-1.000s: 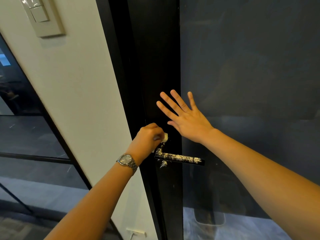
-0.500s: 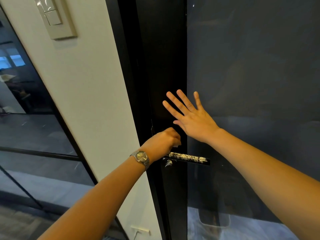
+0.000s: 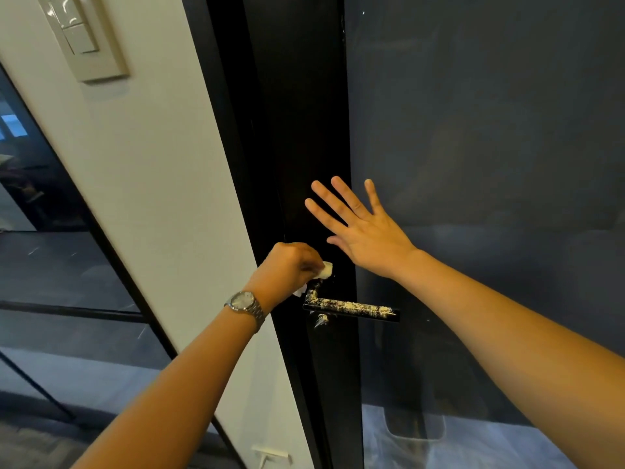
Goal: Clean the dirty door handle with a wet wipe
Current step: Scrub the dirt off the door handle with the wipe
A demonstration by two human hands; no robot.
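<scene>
Black metal makes up the lever door handle (image 3: 351, 308), which is fixed to the dark door stile (image 3: 304, 130) and is caked along its top with pale yellowish grime. Its long axis runs level, from the pivot at the stile out to the right, where the free end is seen against the glass panel (image 3: 490, 164). A smaller smear (image 3: 321, 319) is seen just below the pivot.

A bunched wet wipe (image 3: 325, 269) is gripped in the curled fingers of the left hand (image 3: 287, 269), on whose wrist a steel watch (image 3: 244, 304) is worn. The wipe is held just above the pivot end of the handle; whether it touches the metal cannot be made out. The right hand (image 3: 362, 231) is spread flat with straight fingers against the door, above the handle, and nothing is held in it.

The handle thus lies just below both hands, with the left hand nearer. Since the grime is spread along the whole lever, the coming stroke is judged to run downward onto the pivot and then rightward along the axis to the free end.
</scene>
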